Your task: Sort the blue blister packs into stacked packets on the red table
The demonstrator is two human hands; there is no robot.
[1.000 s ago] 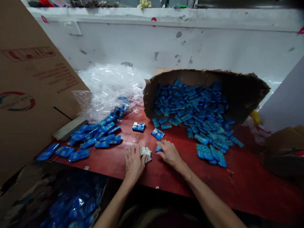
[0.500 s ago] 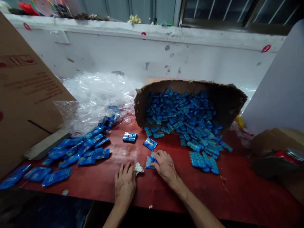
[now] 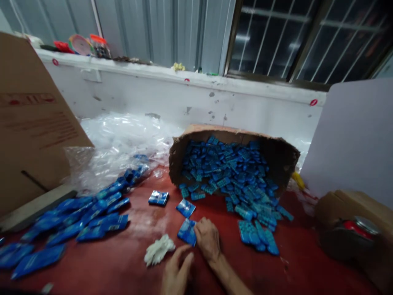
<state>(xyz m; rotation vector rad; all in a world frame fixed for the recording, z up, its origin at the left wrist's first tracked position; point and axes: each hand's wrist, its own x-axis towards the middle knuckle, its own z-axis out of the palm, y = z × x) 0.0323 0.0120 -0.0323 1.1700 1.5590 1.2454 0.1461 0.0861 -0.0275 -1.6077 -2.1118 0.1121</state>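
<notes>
My left hand (image 3: 178, 270) is low in the view, thumb and fingers apart, with nothing in it. Just left of it lies a crumpled white cloth or tissue (image 3: 159, 250). My right hand (image 3: 208, 237) has its fingers bent together at the right edge of a flat blue packet (image 3: 186, 232) on the red table (image 3: 135, 258); the thumb is hidden. Behind that packet lies another blue packet (image 3: 186, 208), and to its left a small stack of blue packets (image 3: 158, 198).
A cardboard box on its side (image 3: 233, 132) spills many blue blister-like packs (image 3: 227, 164). Long blue pouches (image 3: 101, 209) are heaped at left, before clear plastic bags (image 3: 119, 131). A large carton (image 3: 33, 119) bounds the left, a white panel (image 3: 353, 135) the right. A red can (image 3: 360, 227) sits at right.
The camera view has tilted up. My left hand has come off the white cloth and drawn back toward me. My right hand has slid from the packet's top to its right edge.
</notes>
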